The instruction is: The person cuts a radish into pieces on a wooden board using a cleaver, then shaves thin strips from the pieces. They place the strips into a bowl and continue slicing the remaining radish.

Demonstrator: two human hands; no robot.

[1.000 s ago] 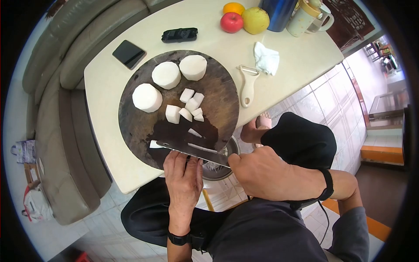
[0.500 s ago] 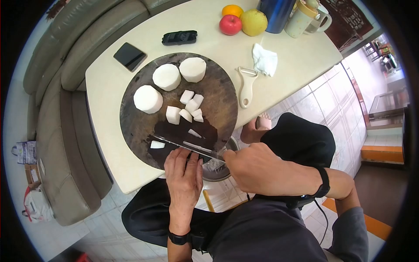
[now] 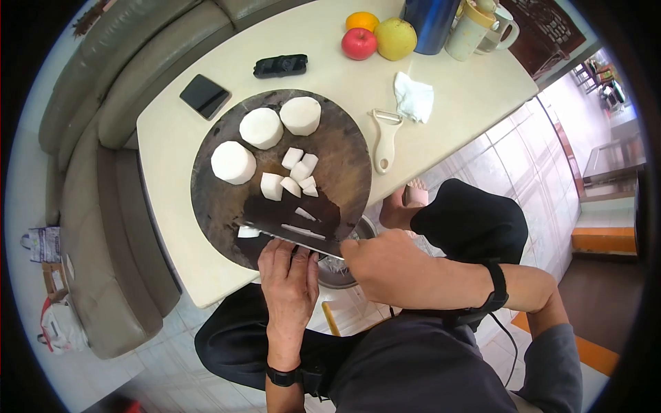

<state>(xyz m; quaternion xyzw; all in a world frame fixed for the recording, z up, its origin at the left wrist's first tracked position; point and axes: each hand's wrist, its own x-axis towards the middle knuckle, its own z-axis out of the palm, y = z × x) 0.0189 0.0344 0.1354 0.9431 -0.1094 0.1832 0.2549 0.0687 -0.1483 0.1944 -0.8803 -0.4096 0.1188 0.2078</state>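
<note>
My right hand (image 3: 389, 265) is wrapped round the handle of a kitchen knife (image 3: 303, 245). The blade slants left across the near part of a round wooden chopping board (image 3: 213, 206). Along the blade's near side lie the bent fingers of my left hand (image 3: 286, 275), close together at the board's edge; whatever sits under them is hidden. A white radish piece (image 3: 248, 232) touches the blade tip. Thin white slivers (image 3: 303, 232) lie beyond the blade. Farther up are several cut radish chunks (image 3: 291, 158) and three thick peeled radish rounds (image 3: 261, 129).
A metal bowl (image 3: 337, 281) with pale scraps is partly under the board's near right edge. On the table lie a white peeler (image 3: 387, 141), a crumpled tissue (image 3: 414, 97), a phone (image 3: 205, 96) and a black object (image 3: 280, 66). Fruit (image 3: 396, 39) and a blue flask (image 3: 431, 24) stand behind.
The knife has drawn slightly left and down with my right hand, and its tip now meets the white piece. My left hand has barely moved; the view has shifted a little.
</note>
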